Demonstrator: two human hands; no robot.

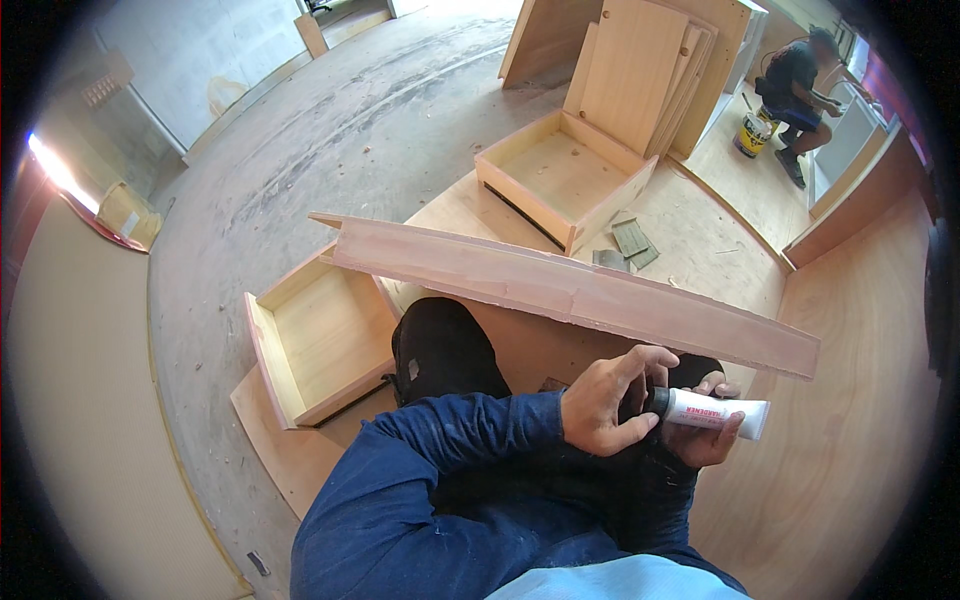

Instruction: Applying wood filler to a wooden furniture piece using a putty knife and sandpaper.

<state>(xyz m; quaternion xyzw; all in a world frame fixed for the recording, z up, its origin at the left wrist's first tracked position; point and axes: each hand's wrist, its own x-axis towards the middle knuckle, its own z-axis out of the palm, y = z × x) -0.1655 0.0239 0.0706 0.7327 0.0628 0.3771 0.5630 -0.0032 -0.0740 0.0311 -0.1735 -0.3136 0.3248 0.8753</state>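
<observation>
A white squeeze tube with a black cap lies level over my lap. My right hand wraps around the tube's body from below, its fingers coming up over the side. At the cap end, the thumb and fingers of my left hand close around the black cap. Just beyond both hands a long narrow board, coated in a pinkish, dusty layer, stretches slantwise across my knees.
Left of my knee sits an open wooden drawer. Another drawer stands ahead, with panels leaning behind it. Small greenish pads lie beside it. At the far right a person sits near a yellow-and-black bucket.
</observation>
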